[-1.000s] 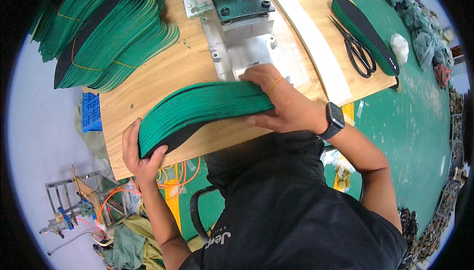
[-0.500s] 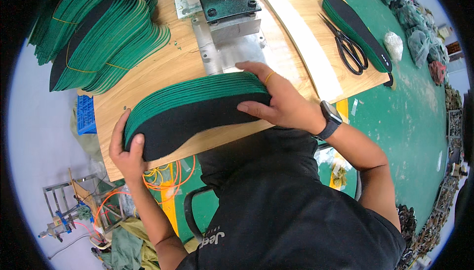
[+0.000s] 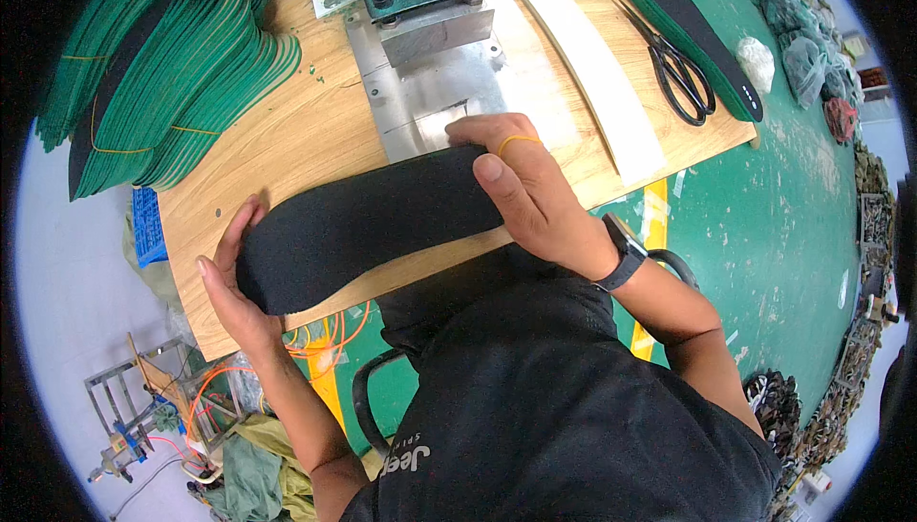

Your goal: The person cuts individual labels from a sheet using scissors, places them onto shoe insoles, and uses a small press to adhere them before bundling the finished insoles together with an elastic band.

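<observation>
Since a second ago the insole stack (image 3: 368, 221) has been rolled over: then its green edges faced up, now its flat black face does, and it has been drawn nearer the front edge of the tabletop (image 3: 287, 140). Both hands have kept hold through the turn.

From where I stand, the left hand (image 3: 229, 283) cups the stack's rounded end, fingers curled up along its far side, grip closed on it. The right hand (image 3: 521, 183) clamps the other end, thumb over the black top and fingers wrapped behind, with a yellow rubber band looped round one finger. The stack lies slantwise across the front of the tabletop, just before the steel plate of the press (image 3: 425, 6).

As to progress, I'd judge this bundle gathered and squared but not yet tied: no band shows around it, whereas the big fan of green insoles at the back left (image 3: 162, 73) has yellow bands across several bunches. So a good share looks banded and set aside, and this stack is midway, with the band on the finger probably meant for it. How many loose ones remain I can't tell.

Scissors (image 3: 678, 68) lie on the right by another dark insole (image 3: 688, 30), well apart from both hands.
</observation>
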Demonstrator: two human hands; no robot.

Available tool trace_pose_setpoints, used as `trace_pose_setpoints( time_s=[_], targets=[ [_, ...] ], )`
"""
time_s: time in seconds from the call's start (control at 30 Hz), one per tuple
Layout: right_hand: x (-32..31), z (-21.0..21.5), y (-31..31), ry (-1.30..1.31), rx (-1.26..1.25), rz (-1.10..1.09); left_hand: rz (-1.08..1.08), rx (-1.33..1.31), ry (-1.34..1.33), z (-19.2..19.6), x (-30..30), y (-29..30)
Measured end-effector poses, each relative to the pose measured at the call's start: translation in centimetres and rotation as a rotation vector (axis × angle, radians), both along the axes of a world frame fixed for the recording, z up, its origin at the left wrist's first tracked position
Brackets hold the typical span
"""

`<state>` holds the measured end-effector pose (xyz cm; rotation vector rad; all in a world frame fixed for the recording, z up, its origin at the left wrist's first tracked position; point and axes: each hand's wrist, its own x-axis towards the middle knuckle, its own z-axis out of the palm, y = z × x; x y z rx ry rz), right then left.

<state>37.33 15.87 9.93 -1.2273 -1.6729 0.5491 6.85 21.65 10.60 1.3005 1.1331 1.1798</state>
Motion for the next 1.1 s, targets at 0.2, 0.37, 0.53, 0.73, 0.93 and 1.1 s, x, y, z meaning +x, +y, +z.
trace_pose_setpoints(
  time_s=[0.2, 0.37, 0.53, 0.73, 0.93, 1.1],
  targets=[
    [0.9, 1.5, -1.0, -0.075, -0.087, 0.026, -0.103, 0.182, 0.156, -1.2, -1.8, 0.5],
    [2.1, 1.1, -1.4, -0.190, -0.081, 0.097, -0.260, 0.227, 0.296, -0.4, -2.6, -0.3],
    [2.3, 1.3, -1.2, -0.271, -0.055, 0.092, -0.307, 0.121, 0.381, 0.3, -3.7, -0.4],
    [2.4, 1.3, -2.2, -0.275, -0.113, 0.011, -0.335, 0.195, 0.458, 0.1, -4.7, -0.6],
    [2.6, 1.5, -0.4, -0.344, -0.086, 0.036, -0.237, 0.218, 0.609, 0.3, -3.5, -0.2],
    [2.4, 1.8, 0.1, -0.369, -0.065, 0.008, -0.225, 0.284, 0.659, 0.3, -3.3, 0.5]
  ],
)
